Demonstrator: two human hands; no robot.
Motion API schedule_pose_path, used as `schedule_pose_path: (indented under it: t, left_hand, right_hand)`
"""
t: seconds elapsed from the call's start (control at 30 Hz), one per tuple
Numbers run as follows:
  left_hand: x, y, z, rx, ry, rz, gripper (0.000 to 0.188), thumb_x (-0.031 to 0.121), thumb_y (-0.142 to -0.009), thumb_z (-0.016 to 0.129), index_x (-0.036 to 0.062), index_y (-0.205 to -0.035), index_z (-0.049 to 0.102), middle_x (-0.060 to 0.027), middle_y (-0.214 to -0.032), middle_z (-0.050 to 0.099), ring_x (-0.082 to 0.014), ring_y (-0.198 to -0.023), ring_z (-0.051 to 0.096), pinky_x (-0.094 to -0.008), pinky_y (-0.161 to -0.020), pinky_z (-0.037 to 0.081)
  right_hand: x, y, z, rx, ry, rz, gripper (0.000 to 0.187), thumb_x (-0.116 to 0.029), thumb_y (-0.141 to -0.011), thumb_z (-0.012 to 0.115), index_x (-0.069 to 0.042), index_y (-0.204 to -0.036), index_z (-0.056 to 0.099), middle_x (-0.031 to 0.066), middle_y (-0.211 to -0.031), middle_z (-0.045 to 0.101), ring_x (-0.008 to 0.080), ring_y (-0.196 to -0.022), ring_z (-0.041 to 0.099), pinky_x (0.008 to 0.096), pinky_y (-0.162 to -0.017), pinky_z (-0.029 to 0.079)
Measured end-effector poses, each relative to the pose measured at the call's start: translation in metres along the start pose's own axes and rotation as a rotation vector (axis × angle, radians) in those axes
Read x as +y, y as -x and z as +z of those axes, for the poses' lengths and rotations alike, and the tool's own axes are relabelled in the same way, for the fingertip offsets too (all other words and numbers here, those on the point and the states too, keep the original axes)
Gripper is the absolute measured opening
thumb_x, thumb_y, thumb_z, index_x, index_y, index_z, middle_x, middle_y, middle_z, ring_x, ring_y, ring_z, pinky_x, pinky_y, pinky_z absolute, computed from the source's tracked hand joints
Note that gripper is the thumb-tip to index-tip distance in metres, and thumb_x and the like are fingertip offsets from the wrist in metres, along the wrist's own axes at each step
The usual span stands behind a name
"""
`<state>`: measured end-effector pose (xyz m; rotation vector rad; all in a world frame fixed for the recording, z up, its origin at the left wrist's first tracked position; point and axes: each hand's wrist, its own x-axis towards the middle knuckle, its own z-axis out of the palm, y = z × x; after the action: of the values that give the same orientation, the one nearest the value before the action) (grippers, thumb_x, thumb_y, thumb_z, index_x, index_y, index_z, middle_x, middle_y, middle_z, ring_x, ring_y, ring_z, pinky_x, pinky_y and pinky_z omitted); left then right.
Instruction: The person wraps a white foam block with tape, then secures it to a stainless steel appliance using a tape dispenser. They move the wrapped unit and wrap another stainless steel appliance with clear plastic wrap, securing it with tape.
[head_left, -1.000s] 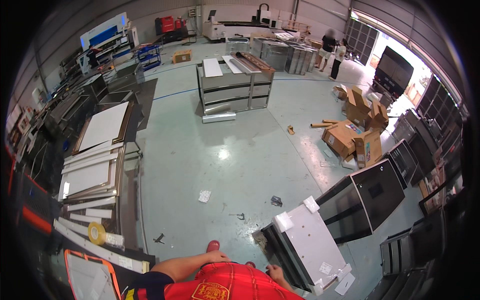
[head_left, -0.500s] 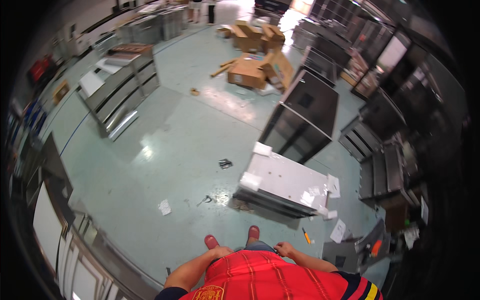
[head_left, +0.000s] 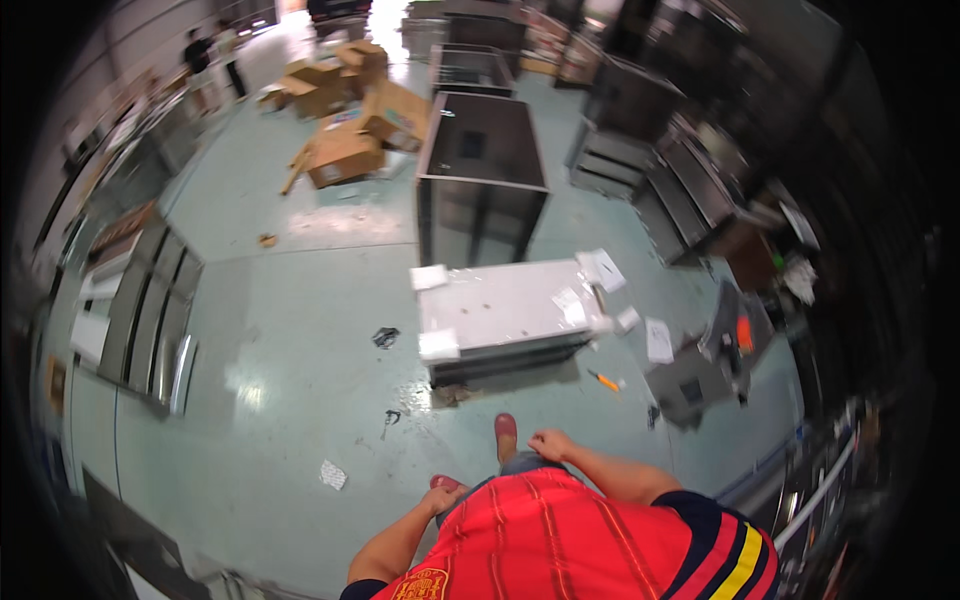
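Note:
My left hand [head_left: 446, 492] hangs low beside my left thigh, its fingers blurred and partly lost against my leg. In front of my right hip is my right hand [head_left: 550, 445], its fingers curled in; what they hold, if anything, is hidden. Ahead of both hands, apart from them, a long cabinet [head_left: 505, 305] lies low on the floor, its pale top wrapped in clear film with white foam blocks [head_left: 438, 345] at the corners. Behind it stands a tall dark cabinet [head_left: 480, 190] with metal edges.
An orange-handled tool [head_left: 603, 380] and a paper sheet [head_left: 659, 341] lie right of the wrapped cabinet. A grey panel [head_left: 690, 385] lies farther right. Cardboard boxes [head_left: 345, 150] are heaped at the far left. A drawer-fronted cabinet [head_left: 140, 300] stands left. Two people [head_left: 215, 65] are far back.
My view has turned right, so the cabinets and boxes sit farther left. My feet have shifted in a step, the right one ahead. Both hands stay beside my body.

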<state>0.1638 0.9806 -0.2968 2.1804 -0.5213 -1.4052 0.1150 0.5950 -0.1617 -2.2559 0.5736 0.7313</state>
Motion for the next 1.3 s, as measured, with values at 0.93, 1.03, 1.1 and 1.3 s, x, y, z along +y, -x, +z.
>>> schedule_pose_path:
  t: [0.93,1.03,1.1,1.3]
  left_hand:
    - [0.239,-0.152,-0.062,-0.182,0.128,-0.29,0.073,0.065,-0.105,0.052,0.0054,-0.146,0.06,-0.0227,-0.137,0.072,-0.0371,-0.122,0.072,-0.0468,-0.106,0.056]
    - [0.297,-0.193,-0.056,-0.246,0.02,-0.248,0.071,0.064,-0.106,0.052,0.0066,-0.147,0.059,-0.0229,-0.137,0.072,-0.0376,-0.123,0.071,-0.0473,-0.107,0.056]
    - [0.334,-0.217,-0.043,-0.286,-0.055,-0.224,0.071,0.064,-0.106,0.052,0.0075,-0.148,0.059,-0.023,-0.137,0.072,-0.0379,-0.123,0.071,-0.0476,-0.107,0.055]
    - [0.42,-0.261,0.019,-0.442,-0.251,-0.138,0.069,0.062,-0.106,0.052,0.0099,-0.15,0.057,-0.0234,-0.138,0.071,-0.0389,-0.124,0.071,-0.0486,-0.108,0.055]
  right_hand:
    - [0.246,0.039,-0.027,0.547,-0.655,0.41,0.038,-0.044,-0.097,0.071,-0.011,-0.113,0.08,0.0167,-0.113,0.08,0.0377,-0.109,0.074,0.0496,-0.095,0.057]
    - [0.308,0.101,-0.001,0.769,-0.78,0.652,0.039,-0.044,-0.097,0.069,-0.01,-0.111,0.081,0.018,-0.113,0.079,0.0392,-0.109,0.074,0.0503,-0.095,0.058]
    - [0.337,0.148,0.029,0.902,-0.895,0.849,0.041,-0.044,-0.098,0.067,-0.008,-0.111,0.081,0.021,-0.114,0.078,0.0409,-0.109,0.074,0.0511,-0.095,0.059]
    - [0.328,0.241,0.178,1.143,-1.179,1.274,0.045,-0.044,-0.099,0.063,-0.002,-0.097,0.078,0.0201,-0.094,0.077,0.0376,-0.089,0.074,0.0515,-0.083,0.059]
